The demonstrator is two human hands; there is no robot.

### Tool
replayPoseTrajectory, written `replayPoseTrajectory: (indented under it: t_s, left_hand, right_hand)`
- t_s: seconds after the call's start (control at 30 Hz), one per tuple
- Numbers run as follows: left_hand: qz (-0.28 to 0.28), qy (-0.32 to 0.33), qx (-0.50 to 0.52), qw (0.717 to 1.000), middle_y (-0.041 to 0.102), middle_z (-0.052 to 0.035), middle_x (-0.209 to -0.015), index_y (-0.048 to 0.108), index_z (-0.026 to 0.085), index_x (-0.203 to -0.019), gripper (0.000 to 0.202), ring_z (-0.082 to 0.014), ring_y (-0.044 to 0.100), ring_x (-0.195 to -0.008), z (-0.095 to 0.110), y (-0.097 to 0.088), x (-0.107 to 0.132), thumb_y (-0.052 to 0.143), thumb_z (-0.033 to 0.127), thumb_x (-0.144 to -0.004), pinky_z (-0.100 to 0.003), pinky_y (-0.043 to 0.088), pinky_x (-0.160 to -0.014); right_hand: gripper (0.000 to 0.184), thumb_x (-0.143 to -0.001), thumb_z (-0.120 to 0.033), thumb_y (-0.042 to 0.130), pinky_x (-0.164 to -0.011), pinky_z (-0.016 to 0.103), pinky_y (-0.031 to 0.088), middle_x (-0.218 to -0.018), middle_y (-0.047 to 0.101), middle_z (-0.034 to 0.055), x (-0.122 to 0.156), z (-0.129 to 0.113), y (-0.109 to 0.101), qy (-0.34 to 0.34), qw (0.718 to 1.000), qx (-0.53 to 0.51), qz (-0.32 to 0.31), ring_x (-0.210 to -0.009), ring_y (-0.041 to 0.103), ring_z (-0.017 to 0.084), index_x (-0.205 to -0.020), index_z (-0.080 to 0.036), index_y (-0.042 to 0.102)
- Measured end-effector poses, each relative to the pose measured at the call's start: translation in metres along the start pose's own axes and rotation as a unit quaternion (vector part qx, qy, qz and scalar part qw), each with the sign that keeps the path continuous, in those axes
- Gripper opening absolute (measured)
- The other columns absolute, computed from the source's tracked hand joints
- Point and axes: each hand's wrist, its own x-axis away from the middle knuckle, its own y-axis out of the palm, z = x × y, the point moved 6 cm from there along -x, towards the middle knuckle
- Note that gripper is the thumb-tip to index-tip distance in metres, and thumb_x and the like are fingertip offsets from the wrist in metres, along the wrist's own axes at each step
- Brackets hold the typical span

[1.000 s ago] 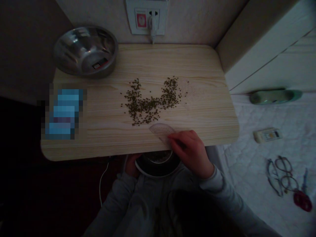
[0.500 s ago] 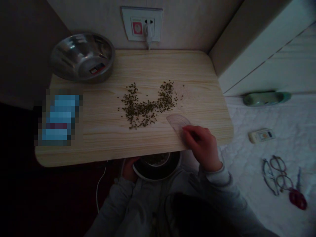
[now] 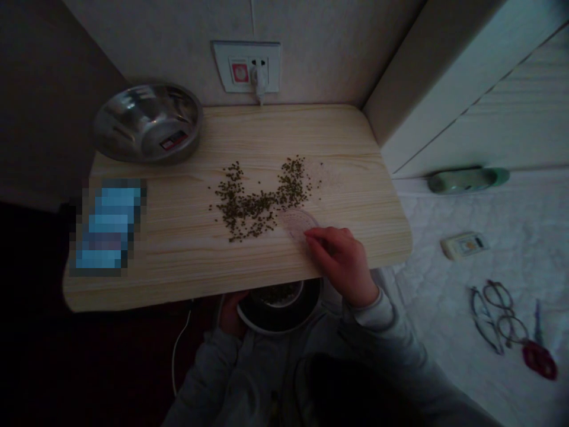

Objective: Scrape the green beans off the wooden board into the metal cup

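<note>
My right hand [image 3: 340, 261] rests on the wooden table [image 3: 186, 261], its fingers pinched on a clear plastic protractor [image 3: 299, 223] whose curved edge touches the right end of a spread of small green beans [image 3: 258, 198]. My left hand [image 3: 231, 311] is below the table's front edge, gripping the left side of a dark bowl [image 3: 280, 308] that holds some beans. Only part of that hand shows.
A steel bowl [image 3: 146, 121] sits at the table's back left, and a blurred blue item [image 3: 106, 228] lies at the left. A wall socket [image 3: 246, 65] has a plug in it. On the white bedding at right lie a remote [image 3: 464, 244], glasses [image 3: 498, 314] and scissors [image 3: 537, 356].
My right hand carried the protractor from the front edge out to the right, then back left and up against the beans. The view has tilted slightly.
</note>
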Motion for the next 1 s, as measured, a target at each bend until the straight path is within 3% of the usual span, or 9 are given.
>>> replayPoseTrajectory:
  t_s: [0.2,0.4,0.67,0.87,1.0]
  left_hand:
    - [0.017,0.006,-0.009,1.000,0.061,-0.0018,-0.051,0.056,0.021,-0.037,0.008,-0.0265,0.055,-0.084,-0.003,-0.005,-0.004,0.061,0.023,-0.043,-0.038,0.036,-0.085]
    - [0.032,0.036,-0.052,0.997,0.060,-0.0014,-0.049,0.058,0.021,-0.038,0.006,-0.0279,0.055,-0.083,-0.006,-0.015,-0.009,0.060,0.016,-0.040,-0.042,0.030,-0.089]
    - [0.010,0.020,-0.021,1.000,0.059,-0.0011,-0.047,0.055,0.021,-0.036,0.009,-0.0255,0.057,-0.075,-0.005,-0.006,-0.007,0.061,0.022,-0.042,-0.040,0.038,-0.081]
    - [0.025,0.023,-0.020,0.999,0.061,-0.0010,-0.052,0.057,0.021,-0.039,0.007,-0.0254,0.056,-0.080,-0.014,-0.014,-0.013,0.062,0.017,-0.038,-0.039,0.033,-0.087]
    - [-0.006,-0.001,0.024,1.000,0.061,-0.0015,-0.053,0.056,0.020,-0.040,0.005,-0.0256,0.056,-0.080,-0.013,-0.005,-0.009,0.061,0.021,-0.043,-0.040,0.036,-0.084]
  right_hand:
    - [0.016,-0.074,-0.024,0.046,-0.064,0.027,0.035,-0.070,0.061,-0.0004,-0.003,0.000,0.006,0.003,1.000,0.017,0.005,-0.062,0.051,0.010,-0.082,-0.020,0.060]
    - [0.016,-0.074,-0.025,0.046,-0.064,0.027,0.035,-0.071,0.061,0.0002,0.004,0.005,0.001,0.014,1.000,0.006,0.005,-0.063,0.051,0.011,-0.083,-0.020,0.060]
    - [0.016,-0.074,-0.025,0.047,-0.064,0.028,0.036,-0.072,0.061,0.0006,0.007,0.007,-0.002,0.020,0.999,-0.007,0.025,-0.064,0.051,0.011,-0.082,-0.020,0.059]
    - [0.015,-0.074,-0.023,0.046,-0.065,0.028,0.034,-0.068,0.060,-0.0001,0.006,0.002,0.003,0.005,1.000,-0.008,0.006,-0.061,0.050,0.010,-0.082,-0.020,0.059]
    - [0.016,-0.074,-0.023,0.046,-0.064,0.027,0.034,-0.067,0.060,-0.0001,0.006,-0.002,0.006,0.002,1.000,-0.014,0.002,-0.062,0.050,0.010,-0.082,-0.019,0.059]
